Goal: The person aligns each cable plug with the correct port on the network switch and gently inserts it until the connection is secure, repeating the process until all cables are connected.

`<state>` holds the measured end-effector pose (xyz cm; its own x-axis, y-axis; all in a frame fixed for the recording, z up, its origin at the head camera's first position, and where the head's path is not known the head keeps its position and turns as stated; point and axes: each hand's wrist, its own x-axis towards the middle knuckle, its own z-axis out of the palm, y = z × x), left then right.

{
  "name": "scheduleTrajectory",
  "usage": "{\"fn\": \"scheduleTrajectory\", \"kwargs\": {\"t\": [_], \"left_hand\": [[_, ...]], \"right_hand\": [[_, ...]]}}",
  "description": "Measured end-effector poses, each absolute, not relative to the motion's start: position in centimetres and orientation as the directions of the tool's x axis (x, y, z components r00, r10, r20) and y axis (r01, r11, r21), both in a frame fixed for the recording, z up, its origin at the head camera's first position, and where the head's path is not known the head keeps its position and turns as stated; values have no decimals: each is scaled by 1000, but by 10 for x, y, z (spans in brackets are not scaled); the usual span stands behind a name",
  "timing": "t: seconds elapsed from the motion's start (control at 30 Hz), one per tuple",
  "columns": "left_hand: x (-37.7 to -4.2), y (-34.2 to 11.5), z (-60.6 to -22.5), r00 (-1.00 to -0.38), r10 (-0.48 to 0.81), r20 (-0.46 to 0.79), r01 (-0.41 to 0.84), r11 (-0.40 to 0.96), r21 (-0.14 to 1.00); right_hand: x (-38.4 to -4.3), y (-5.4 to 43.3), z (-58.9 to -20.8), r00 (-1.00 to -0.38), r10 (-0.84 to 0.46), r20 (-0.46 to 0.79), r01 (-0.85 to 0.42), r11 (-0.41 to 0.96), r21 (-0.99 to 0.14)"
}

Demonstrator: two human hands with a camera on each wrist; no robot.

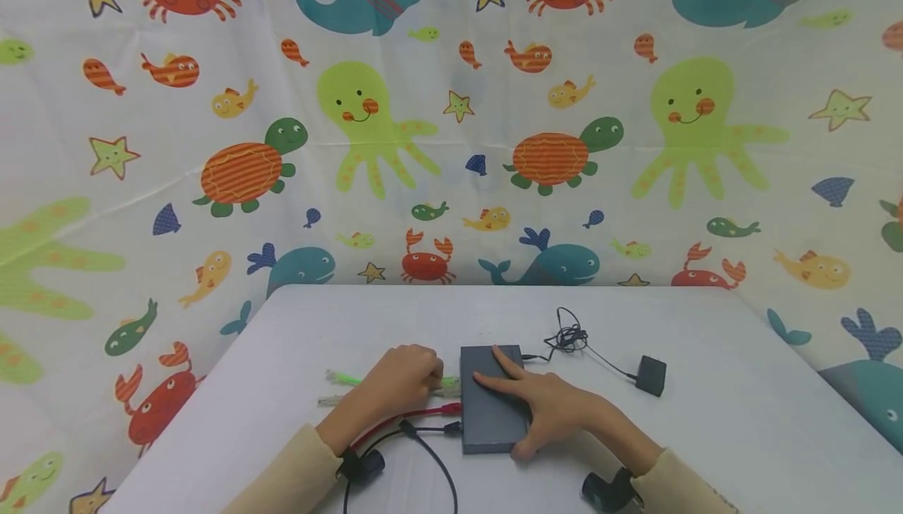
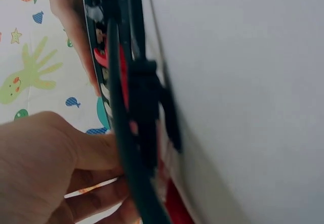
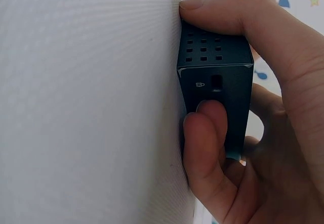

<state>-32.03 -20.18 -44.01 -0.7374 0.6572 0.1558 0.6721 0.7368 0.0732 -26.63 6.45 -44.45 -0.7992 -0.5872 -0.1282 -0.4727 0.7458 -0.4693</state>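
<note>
A dark grey network switch (image 1: pixel 487 420) lies flat on the table, its row of ports facing left. My right hand (image 1: pixel 560 404) holds it from the right: two fingers stretch across the top, and the right wrist view shows the thumb on the vented side (image 3: pixel 202 49) with other fingers curled against the end. At the ports, my left hand (image 1: pixel 405 373) pinches a network cable beside a green cable (image 1: pixel 342 378); its fingertips are partly hidden. A pale cable (image 1: pixel 328 401) runs under that hand. Nearer me, a red cable (image 1: pixel 423 412) and a black cable (image 1: pixel 440 429) reach the same side.
A thin black power lead (image 1: pixel 567 338) leaves the switch's far right corner in a tangled bundle and ends at a black power adapter (image 1: pixel 650 375). Black cable loops (image 1: pixel 444 471) hang toward the front edge of the white table (image 1: pixel 734 404). A patterned cloth hangs behind.
</note>
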Motion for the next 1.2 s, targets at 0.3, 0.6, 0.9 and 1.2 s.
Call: {"fn": "scheduleTrajectory", "kwargs": {"t": [0.3,0.6,0.9,1.2], "left_hand": [[-318,-201,-440,-736,659,158,673,737,60],[-322,-201,-442,-723,666,183,685,726,68],[-324,-203,-443,-737,650,186,674,728,128],[-325,-203,-444,-722,663,197,690,713,127]], "right_hand": [[-268,66,-446,-791,-599,-124,-481,734,-479],[-268,65,-444,-793,-597,-123,-485,740,-466],[-269,64,-446,-796,-593,-121,-485,744,-460],[-270,65,-448,-796,-594,-113,-493,745,-449]]}}
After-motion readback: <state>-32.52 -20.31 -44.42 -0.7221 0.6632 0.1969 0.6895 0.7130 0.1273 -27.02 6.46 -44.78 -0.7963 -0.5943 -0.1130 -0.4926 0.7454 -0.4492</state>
